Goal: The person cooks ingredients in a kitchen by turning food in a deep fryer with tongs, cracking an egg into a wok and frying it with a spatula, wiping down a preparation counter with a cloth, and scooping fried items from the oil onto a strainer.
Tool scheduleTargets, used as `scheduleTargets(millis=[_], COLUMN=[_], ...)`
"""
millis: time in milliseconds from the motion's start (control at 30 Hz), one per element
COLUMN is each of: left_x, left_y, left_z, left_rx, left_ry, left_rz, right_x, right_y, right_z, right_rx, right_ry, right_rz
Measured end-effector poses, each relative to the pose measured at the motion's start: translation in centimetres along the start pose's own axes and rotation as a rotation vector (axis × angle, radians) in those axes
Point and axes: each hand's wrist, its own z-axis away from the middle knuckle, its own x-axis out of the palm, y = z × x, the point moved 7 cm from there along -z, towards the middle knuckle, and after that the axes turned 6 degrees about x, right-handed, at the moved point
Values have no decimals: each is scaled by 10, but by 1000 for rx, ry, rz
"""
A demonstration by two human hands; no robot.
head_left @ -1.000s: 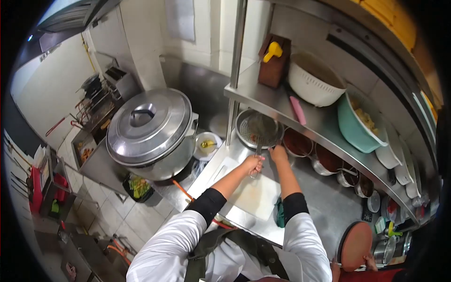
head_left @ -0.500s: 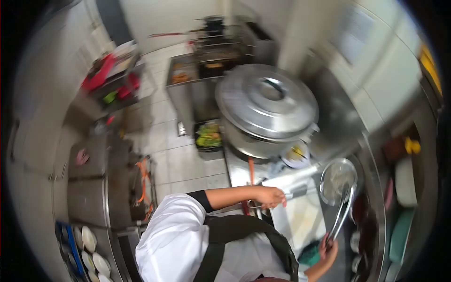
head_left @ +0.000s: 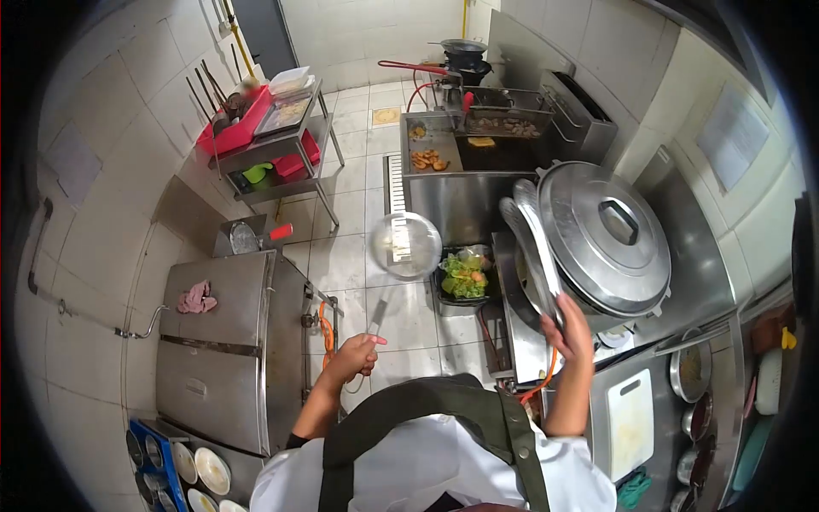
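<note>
- I'm seeing the view swinging off the bench [head_left: 668, 427], leaving the board [head_left: 630, 427] by its near edge and the colander [head_left: 691, 373] towards its back edge, both well apart from the hands.
- The left hand [head_left: 352, 358] is clenching the handle of the strainer [head_left: 406, 246]; half a second ago this hand was over the board. The strainer's bowl is showing blurred above the floor [head_left: 409, 371], left of the bin [head_left: 461, 305] of greens, and I can't tell whether it is carrying anything.
- The right hand [head_left: 567, 331] is grasping the tongs [head_left: 539, 243], which were just reaching over the colander. Their tips are pointing away beside the pot's [head_left: 607, 243] left rim; I can't tell whether they are touching it.
- So both tools are standing away from the colander, and neither hand is free.
</note>
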Motion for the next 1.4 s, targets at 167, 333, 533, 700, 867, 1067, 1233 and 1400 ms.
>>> scheduleTargets(millis=[167, 333, 533, 700, 867, 1067, 1233, 1400], left_x=[-76, -121, -144, -161, -170, -179, -176, -163], left_y=[5, 25, 72, 104, 132, 162, 180, 205], left_z=[-44, -97, -164, -197, -230, -261, -281, -294], left_rx=[46, 14, -53, -58, -59, -28, -32, -60], left_ry=[249, 286, 283, 345, 317, 237, 135, 22], left_rz=[204, 263, 382, 385, 393, 363, 362, 335], right_x=[106, 125, 143, 161, 191, 199, 184, 235], right_y=[-3, -49, -72, -69, -62, -47, -61, -101], right_z=[-203, -410, -571, -561, -542, -541, -519, -446], right_rx=[199, 39, 33, 181, 139, 83, -29, -279], right_ry=[-147, 175, 248, 38, 40, 74, 97, -54], right_rz=[43, 577, 946, 876, 979, 889, 737, 882])
